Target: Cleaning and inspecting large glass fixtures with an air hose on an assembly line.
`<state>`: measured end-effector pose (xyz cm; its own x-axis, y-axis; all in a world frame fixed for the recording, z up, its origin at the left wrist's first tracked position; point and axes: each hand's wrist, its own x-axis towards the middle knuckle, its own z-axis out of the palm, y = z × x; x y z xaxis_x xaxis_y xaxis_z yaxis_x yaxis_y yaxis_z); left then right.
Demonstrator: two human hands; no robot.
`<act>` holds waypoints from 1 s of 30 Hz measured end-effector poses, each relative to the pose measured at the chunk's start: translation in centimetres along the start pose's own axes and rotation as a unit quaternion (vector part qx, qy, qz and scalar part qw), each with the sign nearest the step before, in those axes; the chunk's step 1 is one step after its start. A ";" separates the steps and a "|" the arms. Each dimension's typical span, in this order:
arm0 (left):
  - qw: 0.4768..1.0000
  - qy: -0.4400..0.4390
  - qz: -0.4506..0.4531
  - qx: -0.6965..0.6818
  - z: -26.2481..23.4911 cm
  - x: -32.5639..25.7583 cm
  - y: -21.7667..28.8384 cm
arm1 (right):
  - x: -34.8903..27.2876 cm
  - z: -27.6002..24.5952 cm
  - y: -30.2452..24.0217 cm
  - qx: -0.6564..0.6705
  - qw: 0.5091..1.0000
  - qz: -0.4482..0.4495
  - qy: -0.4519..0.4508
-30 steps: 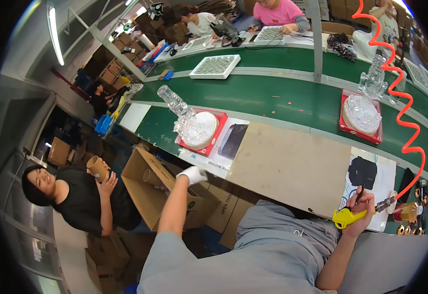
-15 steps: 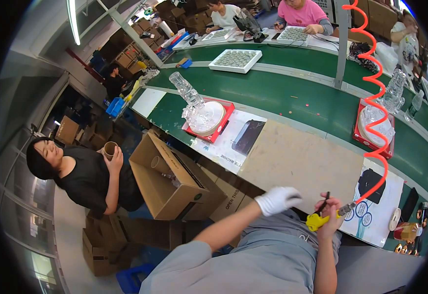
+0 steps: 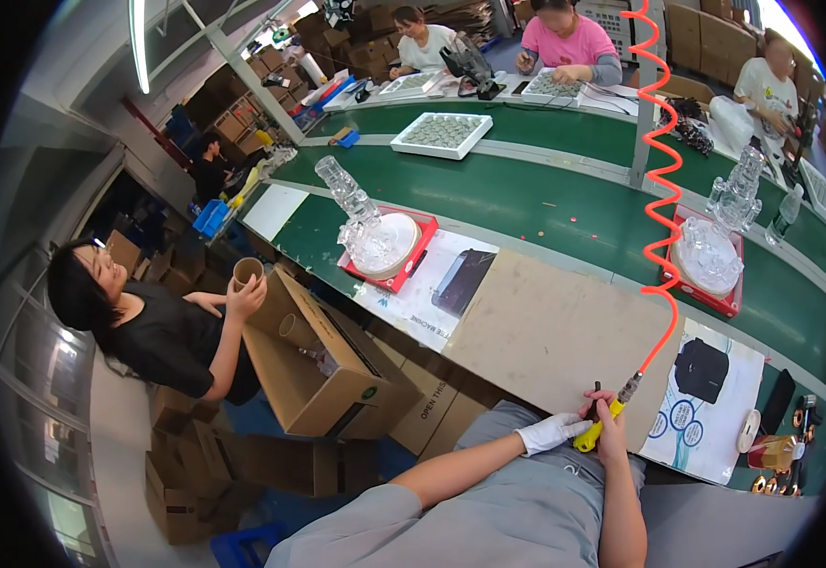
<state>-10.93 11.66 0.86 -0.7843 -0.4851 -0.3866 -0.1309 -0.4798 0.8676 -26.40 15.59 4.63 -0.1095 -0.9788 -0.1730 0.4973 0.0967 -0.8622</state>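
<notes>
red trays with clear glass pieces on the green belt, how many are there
2 for sure. One red tray sits on the near left of the belt, beside the white sheet. The other red tray sits right of the orange coiled hose. A red edge at the far right may be a third.

- An open brown cardboard box (image 3: 323, 364) stands on the floor just beside the green tabletop (image 3: 545, 199), flaps up, with a small round green label on its front.
- More brown cartons (image 3: 219, 464) lie flattened or stacked below it (one shows dark printing).
- A white printed sheet (image 3: 413, 293) lies on the tabletop with a dark rectangular screen (image 3: 463, 281) resting on it.
- Another white sheet (image 3: 706, 407), with a black shape and blue round marks, lies at the right.
- Stacked brown boxes (image 3: 242, 118) fill the far left background.
</notes>
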 end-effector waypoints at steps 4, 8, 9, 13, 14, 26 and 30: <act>1.000 0.004 0.009 -0.003 0.3 -0.3 0.5 | -0.2 -0.1 0.1 0.014 1.000 0.004 -0.002; 1.000 -0.006 0.012 -0.004 0.0 0.0 -0.1 | -0.3 0.1 -0.3 0.028 1.000 0.004 -0.007; 1.000 -0.004 0.005 -0.001 0.0 0.0 -0.2 | -0.3 0.1 -0.2 0.028 1.000 0.004 -0.007; 1.000 -0.002 0.008 0.004 -0.1 0.1 -0.3 | -0.2 0.0 -0.2 0.031 0.999 0.004 -0.010; 1.000 -0.003 0.008 0.004 0.0 0.1 -0.2 | -0.2 -0.1 -0.2 0.029 1.000 0.004 -0.010; 0.997 -0.003 0.058 0.047 -1.0 1.4 -2.8 | -0.4 0.0 -0.3 0.085 0.996 -0.023 0.023; 0.998 0.002 0.034 0.054 -0.9 0.6 -2.7 | -1.1 0.5 -2.5 0.147 0.985 -0.071 0.048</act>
<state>-10.47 11.97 -1.95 -0.7913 -0.5167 -0.3269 -0.1424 -0.3641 0.9204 -27.07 16.34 7.22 -0.2686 -0.9561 -0.1173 0.6984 -0.1094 -0.7073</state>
